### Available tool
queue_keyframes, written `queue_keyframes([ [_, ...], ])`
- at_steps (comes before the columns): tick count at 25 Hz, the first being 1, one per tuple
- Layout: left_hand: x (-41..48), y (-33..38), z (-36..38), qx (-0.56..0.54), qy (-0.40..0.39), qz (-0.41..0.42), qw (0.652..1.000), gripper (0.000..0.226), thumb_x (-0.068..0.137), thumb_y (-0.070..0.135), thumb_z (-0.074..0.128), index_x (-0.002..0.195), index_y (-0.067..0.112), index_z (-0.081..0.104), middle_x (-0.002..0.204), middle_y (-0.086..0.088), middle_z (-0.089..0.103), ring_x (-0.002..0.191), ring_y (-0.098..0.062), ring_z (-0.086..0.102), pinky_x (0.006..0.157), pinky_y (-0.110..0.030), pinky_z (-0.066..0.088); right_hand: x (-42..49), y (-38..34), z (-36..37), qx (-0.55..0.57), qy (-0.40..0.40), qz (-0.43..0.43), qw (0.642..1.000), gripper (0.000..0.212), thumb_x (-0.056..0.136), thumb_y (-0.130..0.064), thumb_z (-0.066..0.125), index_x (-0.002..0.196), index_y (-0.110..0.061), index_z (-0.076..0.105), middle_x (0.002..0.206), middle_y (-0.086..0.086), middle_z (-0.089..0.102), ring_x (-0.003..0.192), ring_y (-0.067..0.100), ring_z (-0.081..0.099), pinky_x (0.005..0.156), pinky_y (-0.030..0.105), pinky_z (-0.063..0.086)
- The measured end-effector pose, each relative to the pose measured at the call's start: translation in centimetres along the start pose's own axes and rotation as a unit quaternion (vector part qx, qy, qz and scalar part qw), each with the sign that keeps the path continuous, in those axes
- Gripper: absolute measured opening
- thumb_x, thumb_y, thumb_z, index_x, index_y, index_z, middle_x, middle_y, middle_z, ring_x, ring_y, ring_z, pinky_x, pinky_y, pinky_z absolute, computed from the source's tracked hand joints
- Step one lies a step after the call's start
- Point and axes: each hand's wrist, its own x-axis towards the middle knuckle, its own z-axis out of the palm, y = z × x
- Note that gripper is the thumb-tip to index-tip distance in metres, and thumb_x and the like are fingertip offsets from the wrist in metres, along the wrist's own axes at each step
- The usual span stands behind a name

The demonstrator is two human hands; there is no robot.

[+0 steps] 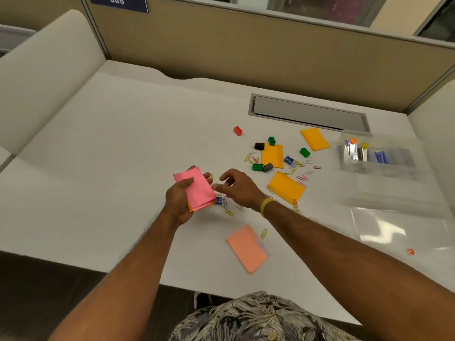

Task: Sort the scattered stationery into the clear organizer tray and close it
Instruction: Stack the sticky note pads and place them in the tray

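Observation:
My left hand (177,200) grips a stack of sticky notes (198,189), pink on top with orange beneath, above the white desk. My right hand (237,187) hovers just right of the stack, fingers spread and holding nothing. Three orange note pads (286,187) (272,155) (314,139) lie to the right. A salmon pad (247,247) lies near the front edge. Coloured paper clips (300,178) and small sharpeners, green (304,152), red (237,130) and black (259,145), are scattered between them. The clear organizer tray (380,166) stands at the right with its lid (403,225) open toward me.
A grey cable hatch (309,113) is set into the desk behind the clutter. Beige partition walls (246,50) close off the back and left. A small orange piece (410,252) lies beside the lid. The desk's front edge (123,271) runs just below my forearms.

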Motion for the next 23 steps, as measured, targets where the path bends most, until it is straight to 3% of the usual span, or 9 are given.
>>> queue_keyframes([
  [2, -0.2, -0.6, -0.1, 0.014, 0.014, 0.004, 1.000, 0.042, 0.096, 0.008, 0.036, 0.135, 0.018, 0.048, 0.113, -0.013, 0.070, 0.104, -0.029, 0.067, 0.077, -0.047, 0.058, -1.6, 2.9, -1.6, -0.085, -0.005, 0.000, 0.996, 0.032, 0.079, -0.035, 0.077, 0.098, -0.016, 0.060, 0.087, 0.000, 0.062, 0.076, 0.013, 0.055, 0.064, 0.023, 0.043],
  [4, -0.4, -1.2, -0.2, 0.027, 0.023, 0.009, 0.999, 0.046, 0.094, 0.005, 0.034, 0.136, 0.019, 0.050, 0.115, -0.014, 0.069, 0.103, -0.029, 0.068, 0.076, -0.044, 0.058, -3.8, 5.5, -2.3, -0.170, -0.072, -0.001, 0.983, 0.035, 0.077, -0.033, 0.079, 0.102, -0.017, 0.061, 0.096, 0.001, 0.063, 0.082, 0.015, 0.055, 0.070, 0.027, 0.045],
  [6, -0.5, -1.7, -0.1, 0.036, 0.030, 0.009, 0.999, 0.047, 0.093, 0.005, 0.035, 0.135, 0.019, 0.050, 0.114, -0.014, 0.069, 0.099, -0.028, 0.069, 0.077, -0.043, 0.057, -5.4, 7.2, -2.3, -0.285, -0.153, -0.037, 0.945, 0.048, 0.073, -0.038, 0.080, 0.112, -0.021, 0.057, 0.106, 0.000, 0.058, 0.093, 0.017, 0.053, 0.080, 0.032, 0.047],
  [8, -0.7, -2.2, 0.0, 0.049, 0.034, 0.005, 0.998, 0.044, 0.094, 0.007, 0.035, 0.133, 0.020, 0.051, 0.110, -0.011, 0.072, 0.095, -0.026, 0.071, 0.075, -0.042, 0.057, -6.0, 7.9, -1.9, -0.375, -0.179, -0.084, 0.906, 0.064, 0.068, -0.047, 0.081, 0.120, -0.025, 0.052, 0.115, -0.001, 0.051, 0.102, 0.018, 0.047, 0.086, 0.035, 0.043],
  [11, -1.0, -2.8, 0.0, 0.070, 0.041, 0.006, 0.997, 0.040, 0.095, 0.010, 0.037, 0.129, 0.022, 0.053, 0.107, -0.008, 0.073, 0.093, -0.025, 0.072, 0.074, -0.042, 0.057, -5.7, 7.9, -1.4, -0.432, -0.187, -0.110, 0.876, 0.077, 0.060, -0.050, 0.084, 0.124, -0.028, 0.047, 0.122, 0.002, 0.047, 0.109, 0.021, 0.044, 0.087, 0.037, 0.036],
  [17, -1.6, -3.4, 0.3, 0.087, 0.044, 0.018, 0.995, 0.040, 0.096, 0.012, 0.038, 0.132, 0.022, 0.050, 0.111, -0.009, 0.072, 0.094, -0.027, 0.071, 0.073, -0.041, 0.056, -4.7, 6.9, -1.0, -0.492, -0.223, -0.097, 0.836, 0.068, 0.062, -0.054, 0.082, 0.118, -0.027, 0.054, 0.118, 0.006, 0.048, 0.109, 0.024, 0.043, 0.089, 0.039, 0.032],
  [19, -1.8, -3.2, 0.1, 0.088, 0.036, 0.022, 0.995, 0.042, 0.096, 0.012, 0.039, 0.134, 0.023, 0.050, 0.113, -0.009, 0.071, 0.096, -0.027, 0.071, 0.071, -0.040, 0.057, -4.4, 6.7, -1.3, -0.474, -0.235, -0.097, 0.843, 0.059, 0.069, -0.051, 0.078, 0.118, -0.023, 0.058, 0.117, 0.006, 0.050, 0.108, 0.023, 0.044, 0.086, 0.035, 0.034],
  [23, -2.0, -2.8, 0.0, 0.064, 0.005, 0.036, 0.997, 0.045, 0.095, 0.011, 0.041, 0.134, 0.028, 0.053, 0.118, -0.014, 0.066, 0.099, -0.029, 0.068, 0.077, -0.042, 0.058, -4.3, 5.6, -4.8, -0.273, -0.220, -0.046, 0.935, 0.019, 0.082, -0.035, 0.072, 0.087, -0.022, 0.059, 0.092, -0.001, 0.056, 0.089, 0.019, 0.051, 0.062, 0.023, 0.033],
])
